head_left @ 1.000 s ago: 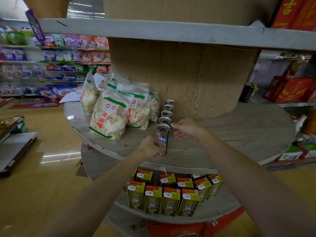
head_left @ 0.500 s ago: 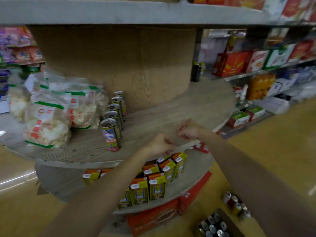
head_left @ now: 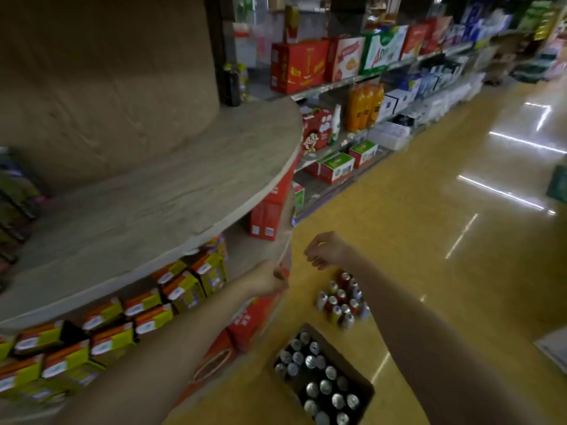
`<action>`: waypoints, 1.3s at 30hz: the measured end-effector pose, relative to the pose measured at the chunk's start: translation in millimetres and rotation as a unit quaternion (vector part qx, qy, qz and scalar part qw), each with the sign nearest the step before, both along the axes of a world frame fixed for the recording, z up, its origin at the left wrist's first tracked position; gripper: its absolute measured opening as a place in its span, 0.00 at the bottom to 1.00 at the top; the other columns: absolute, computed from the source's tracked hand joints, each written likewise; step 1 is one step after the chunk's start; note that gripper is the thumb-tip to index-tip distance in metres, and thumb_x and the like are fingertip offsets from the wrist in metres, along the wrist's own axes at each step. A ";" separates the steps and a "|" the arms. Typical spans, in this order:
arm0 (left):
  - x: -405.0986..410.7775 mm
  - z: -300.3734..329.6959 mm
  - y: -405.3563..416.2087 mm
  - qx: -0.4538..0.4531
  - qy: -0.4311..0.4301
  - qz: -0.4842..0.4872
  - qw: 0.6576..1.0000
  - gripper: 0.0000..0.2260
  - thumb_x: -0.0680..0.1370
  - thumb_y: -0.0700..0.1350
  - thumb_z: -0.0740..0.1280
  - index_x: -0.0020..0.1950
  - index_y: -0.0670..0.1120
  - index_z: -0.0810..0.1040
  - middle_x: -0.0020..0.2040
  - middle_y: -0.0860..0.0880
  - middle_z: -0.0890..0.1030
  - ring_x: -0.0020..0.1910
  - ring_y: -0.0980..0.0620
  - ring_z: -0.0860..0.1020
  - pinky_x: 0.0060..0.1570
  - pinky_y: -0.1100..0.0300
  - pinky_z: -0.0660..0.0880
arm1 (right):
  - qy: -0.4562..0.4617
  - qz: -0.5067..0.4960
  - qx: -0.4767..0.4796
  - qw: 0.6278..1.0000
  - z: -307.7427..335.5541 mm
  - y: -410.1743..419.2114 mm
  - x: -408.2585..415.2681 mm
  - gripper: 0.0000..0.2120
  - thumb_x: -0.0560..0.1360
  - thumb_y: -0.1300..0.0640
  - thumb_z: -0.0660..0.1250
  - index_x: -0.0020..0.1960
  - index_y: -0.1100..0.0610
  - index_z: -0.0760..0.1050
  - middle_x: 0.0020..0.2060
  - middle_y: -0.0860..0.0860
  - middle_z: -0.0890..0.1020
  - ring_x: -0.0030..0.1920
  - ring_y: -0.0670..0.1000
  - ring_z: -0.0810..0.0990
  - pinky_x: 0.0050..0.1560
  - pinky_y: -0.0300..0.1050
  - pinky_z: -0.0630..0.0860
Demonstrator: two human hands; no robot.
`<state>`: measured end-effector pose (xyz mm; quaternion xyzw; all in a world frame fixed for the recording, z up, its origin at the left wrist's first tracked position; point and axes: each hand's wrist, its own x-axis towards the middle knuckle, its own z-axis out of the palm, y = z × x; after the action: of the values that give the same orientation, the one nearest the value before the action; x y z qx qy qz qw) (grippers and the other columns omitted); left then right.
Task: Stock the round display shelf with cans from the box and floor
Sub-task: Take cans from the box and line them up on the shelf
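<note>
Reaching back for stock — left hand point(head_left: 270, 279) loosely curled, right hand point(head_left: 326, 251) slack, both holding nothing, over cans point(head_left: 340, 297) on the floor and the box point(head_left: 320, 378) beside the shelf point(head_left: 159, 191) — next, bend and grasp cans.

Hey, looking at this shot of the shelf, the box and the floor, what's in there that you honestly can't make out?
All in the head view:
- Cans on the floor: labels smeared by motion blur, brand unreadable.
- Box of cans: only lids show; the bottom edge cuts off its near corner.
- Left hand: fingers face away, so its grip is unclear.
- Cans on the round shelf: cut off by the left edge and blurred.
- Right hand: loosely curled, seemingly empty.
</note>
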<state>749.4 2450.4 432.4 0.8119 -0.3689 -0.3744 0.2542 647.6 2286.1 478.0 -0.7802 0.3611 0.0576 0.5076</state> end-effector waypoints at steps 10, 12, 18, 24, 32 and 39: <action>-47.9 -95.1 -74.9 0.074 -0.002 -0.024 0.997 0.08 0.77 0.42 0.69 0.49 0.37 0.81 0.48 0.40 0.81 0.44 0.48 0.77 0.45 0.54 0.73 | 0.043 -0.108 0.066 0.991 -146.8 -82.2 -69.0 0.09 0.72 0.64 0.68 0.33 0.57 0.76 0.30 0.58 0.79 0.31 0.55 0.77 0.35 0.50 0.76; -47.4 -118.9 -80.3 0.096 0.003 -0.022 0.995 0.08 0.77 0.43 0.69 0.50 0.39 0.81 0.49 0.43 0.81 0.47 0.47 0.78 0.51 0.52 0.76 | 0.065 -0.119 0.088 0.987 -175.5 -82.2 -72.7 0.08 0.72 0.62 0.68 0.34 0.55 0.76 0.33 0.56 0.80 0.34 0.55 0.79 0.43 0.55 0.80; -34.1 -206.0 -90.4 0.179 0.072 -0.038 0.980 0.05 0.78 0.43 0.66 0.45 0.46 0.72 0.43 0.45 0.72 0.43 0.50 0.71 0.44 0.57 0.67 | 0.138 -0.151 0.148 0.968 -278.5 -74.4 -75.3 0.04 0.72 0.57 0.68 0.38 0.53 0.76 0.43 0.58 0.84 0.48 0.61 0.83 0.53 0.58 0.81; -18.8 -332.0 -93.1 0.243 0.104 -0.044 0.963 0.08 0.78 0.38 0.66 0.41 0.45 0.69 0.39 0.51 0.67 0.38 0.52 0.66 0.47 0.58 0.64 | 0.202 -0.208 0.185 0.939 -399.4 -53.4 -82.4 0.02 0.73 0.57 0.68 0.41 0.52 0.77 0.44 0.55 0.84 0.48 0.57 0.84 0.53 0.55 0.81; 3.4 -498.2 -92.9 0.280 0.109 -0.076 0.951 0.05 0.81 0.41 0.61 0.53 0.43 0.76 0.52 0.44 0.78 0.53 0.45 0.74 0.51 0.53 0.72 | 0.273 -0.252 0.192 0.908 -570.3 -19.5 -65.1 0.07 0.75 0.59 0.65 0.50 0.58 0.80 0.46 0.56 0.83 0.50 0.58 0.82 0.50 0.50 0.79; 12.7 -618.6 -79.7 0.298 0.147 -0.071 0.941 0.13 0.79 0.40 0.65 0.63 0.43 0.75 0.62 0.44 0.75 0.60 0.48 0.75 0.54 0.63 0.68 | 0.288 -0.285 0.183 0.896 -699.5 9.3 -38.8 0.06 0.74 0.55 0.65 0.48 0.56 0.77 0.45 0.55 0.83 0.49 0.59 0.80 0.45 0.46 0.73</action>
<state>762.1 2370.7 -186.2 0.7581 -0.2554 -0.5996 0.0251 608.8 2295.4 -221.5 -0.4869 0.6813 0.1979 0.5095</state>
